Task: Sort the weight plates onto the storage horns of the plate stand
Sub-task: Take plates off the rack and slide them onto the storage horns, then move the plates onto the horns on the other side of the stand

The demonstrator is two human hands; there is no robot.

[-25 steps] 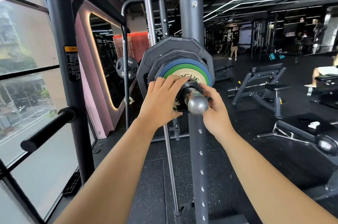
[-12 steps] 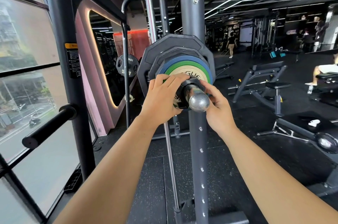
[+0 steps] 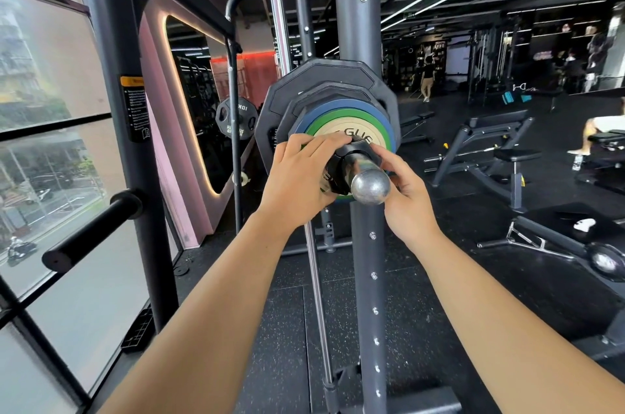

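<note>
On the grey rack upright at the left, a warning label [image 3: 134, 109] has an orange header; its print is too small to read. Below it a black storage horn [image 3: 91, 231] sticks out toward the camera, bare. Farther back a small black plate [image 3: 236, 117] hangs on its own peg, marked with what looks like "10"; the lettering under it is blurred.

The stacked weight plates sit at centre on a barbell sleeve. From the back they are a large black plate [image 3: 324, 75], a smaller black plate [image 3: 324, 92], a blue plate [image 3: 314, 112], a green plate [image 3: 324, 121] and a tan plate [image 3: 341, 131]. The tan face reads "GUE", with the first letters hidden under fingers.

The left hand [image 3: 297, 173] grips the black collar [image 3: 341, 163], fingers curled over its top and thumb out of sight. The chrome sleeve end [image 3: 370, 185] pokes out in front. The right hand [image 3: 406, 193] holds the collar's other side, forefinger against it, the other fingers curled in behind the sleeve end and mostly hidden.

At the right are a black bench [image 3: 490, 143] and a seated person [image 3: 605, 126], cut off by the frame edge.
</note>
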